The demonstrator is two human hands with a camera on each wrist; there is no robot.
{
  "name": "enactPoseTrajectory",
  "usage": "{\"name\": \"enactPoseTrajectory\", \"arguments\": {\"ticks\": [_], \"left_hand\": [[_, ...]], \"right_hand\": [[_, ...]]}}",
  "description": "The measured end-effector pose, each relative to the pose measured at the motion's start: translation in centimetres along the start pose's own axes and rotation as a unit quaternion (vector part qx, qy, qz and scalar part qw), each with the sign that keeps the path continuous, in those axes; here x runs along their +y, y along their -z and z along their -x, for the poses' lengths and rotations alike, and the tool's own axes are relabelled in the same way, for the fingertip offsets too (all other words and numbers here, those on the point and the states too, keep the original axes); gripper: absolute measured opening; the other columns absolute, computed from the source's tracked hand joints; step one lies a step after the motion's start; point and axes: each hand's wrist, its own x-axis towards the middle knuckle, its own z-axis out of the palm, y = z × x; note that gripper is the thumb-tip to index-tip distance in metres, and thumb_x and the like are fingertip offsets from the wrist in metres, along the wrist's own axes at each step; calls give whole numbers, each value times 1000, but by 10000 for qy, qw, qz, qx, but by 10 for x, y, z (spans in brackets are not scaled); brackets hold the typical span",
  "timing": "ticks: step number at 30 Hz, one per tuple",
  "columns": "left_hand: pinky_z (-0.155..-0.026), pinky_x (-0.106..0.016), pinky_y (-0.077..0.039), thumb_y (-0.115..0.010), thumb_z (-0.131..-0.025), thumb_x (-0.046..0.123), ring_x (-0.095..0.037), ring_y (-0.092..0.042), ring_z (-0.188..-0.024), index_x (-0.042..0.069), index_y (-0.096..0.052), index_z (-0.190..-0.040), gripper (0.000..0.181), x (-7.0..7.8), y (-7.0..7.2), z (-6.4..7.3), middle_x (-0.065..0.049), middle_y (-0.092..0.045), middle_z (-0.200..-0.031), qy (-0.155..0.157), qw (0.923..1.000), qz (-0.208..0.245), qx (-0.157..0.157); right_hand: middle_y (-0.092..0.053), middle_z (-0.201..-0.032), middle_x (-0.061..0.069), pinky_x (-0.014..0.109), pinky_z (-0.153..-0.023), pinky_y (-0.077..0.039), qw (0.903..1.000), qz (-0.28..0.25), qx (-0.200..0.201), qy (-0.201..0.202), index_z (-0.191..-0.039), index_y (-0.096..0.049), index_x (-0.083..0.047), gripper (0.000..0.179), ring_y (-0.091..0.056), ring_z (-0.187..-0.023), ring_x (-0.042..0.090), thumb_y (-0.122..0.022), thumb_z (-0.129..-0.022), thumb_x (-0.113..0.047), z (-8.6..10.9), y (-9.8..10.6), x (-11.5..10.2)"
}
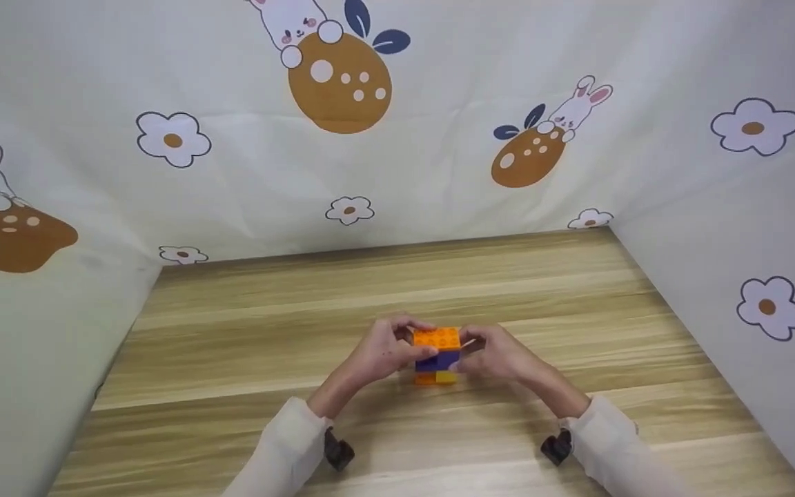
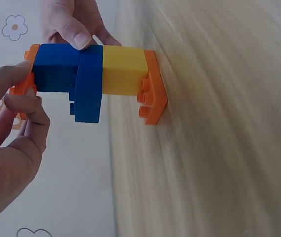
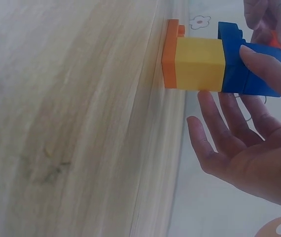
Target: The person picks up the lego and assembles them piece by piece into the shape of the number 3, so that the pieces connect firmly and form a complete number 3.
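A stack of toy building bricks stands upright on the wooden table. An orange brick forms its base, with a yellow brick on that. Above come a longer blue brick, which overhangs to one side, and another blue brick. A studded orange brick tops the stack. My left hand pinches this top brick between thumb and fingers. From the other side my right hand grips the blue bricks, its thumb across their near face and its fingers behind.
Pale cloth walls printed with rabbits and flowers enclose the table at the back and both sides. Each sleeve has a small black device, one at the left wrist and one at the right.
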Motion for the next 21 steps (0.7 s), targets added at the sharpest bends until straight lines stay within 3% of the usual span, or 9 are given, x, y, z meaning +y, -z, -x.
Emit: {"name": "enactPoseTrajectory", "arguments": {"ticks": [3, 8, 14, 21], "left_hand": [[-65, -22, -51, -79, -87, 26, -16, -59, -85, 13, -70, -119, 36, -4, -4, 2, -9, -68, -109, 89, 9997, 193, 98], [-87, -30, -57, -79, -87, 33, -18, -61, -103, 16, -64, -131, 49, -11, -4, 2, -9, -63, -129, 89, 9990, 319, 298], [-98, -39, -54, -78, -86, 39, -24, -62, -113, 10, -59, -135, 60, -22, 2, 3, -12, -65, -128, -40, 9973, 421, 601], [-101, -41, -54, -77, -89, 32, -32, -60, -125, 6, -44, -146, 72, -38, -1, 10, -18, -58, -138, -49, 9950, 893, 440]], "right_hand": [[-68, -119, 18, 39, -90, -58, 10000, 30, 16, 55, -115, -67, -1, 36, -69, -106, 28, -80, -84, -13, -1, 0, -1], [-68, -121, 18, 39, -91, -58, 9998, 111, 65, 129, -123, -66, -1, 40, -68, -107, 29, -78, -87, -16, -1, -1, -2], [-69, -116, 20, 36, -85, -59, 9995, 62, 194, 224, -127, -64, 1, 44, -68, -101, 26, -75, -91, -21, -2, 0, -3], [-70, -112, 19, 35, -82, -58, 9994, 108, 317, 127, -136, -58, 3, 49, -65, -94, 21, -69, -96, -24, -8, -3, -4]]}}
